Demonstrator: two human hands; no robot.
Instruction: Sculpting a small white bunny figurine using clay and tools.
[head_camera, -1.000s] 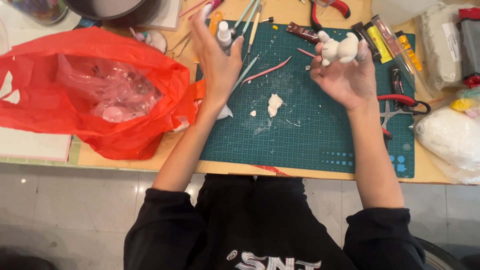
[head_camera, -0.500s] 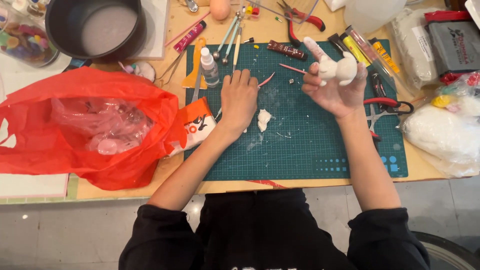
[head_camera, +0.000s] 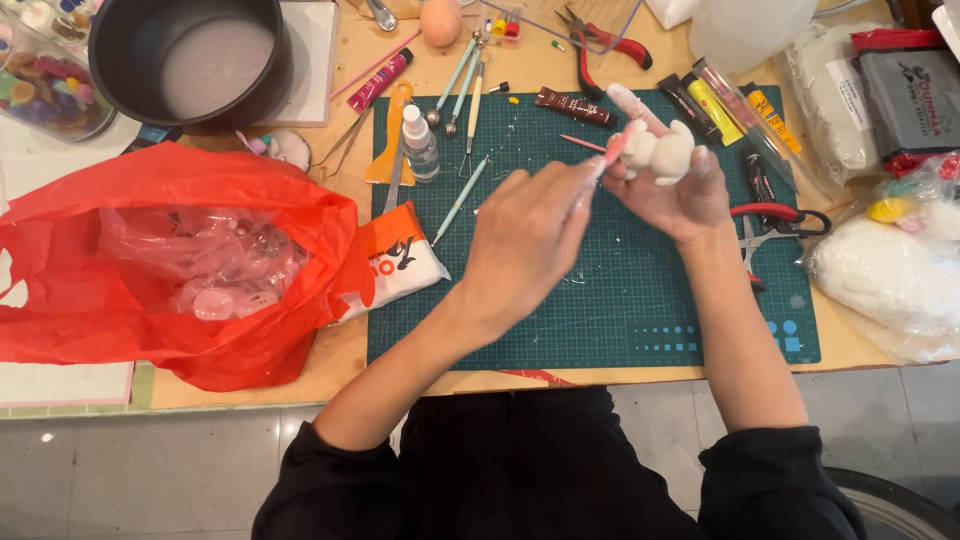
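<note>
- Right, the right hand (head_camera: 672, 192) is up over the green cutting mat (head_camera: 600, 310), fingers wrapped around a small white clay figure (head_camera: 660, 152), grasping it from below and behind.
- The figure sits at the top of that hand, above the mat's upper middle, just beside the row of paint tubes (head_camera: 715, 105).
- The left hand (head_camera: 525, 240) reaches across toward it, fingertips pinched on a thin pink tool (head_camera: 610, 158) whose tip meets the figure's left side.
- So both hands are closed: one on the figure, one on the tool.
- On the mat behind the hands lies a dark brown tube (head_camera: 575, 107), and a thin pink stick (head_camera: 582, 143) rests near it.
- Red-handled scissors (head_camera: 775, 222) lie at the mat's right edge, close to the right wrist.
- To the left, a small clear bottle (head_camera: 420, 145) stands by an orange scraper (head_camera: 392, 150) and several teal sculpting tools (head_camera: 462, 85).
- Far left, a red plastic bag (head_camera: 120, 290) sprawls on the wooden table (head_camera: 440, 60), with a white packet (head_camera: 405, 262) tucked against it.
- A black pot (head_camera: 195, 60) sits at the top left.
</note>
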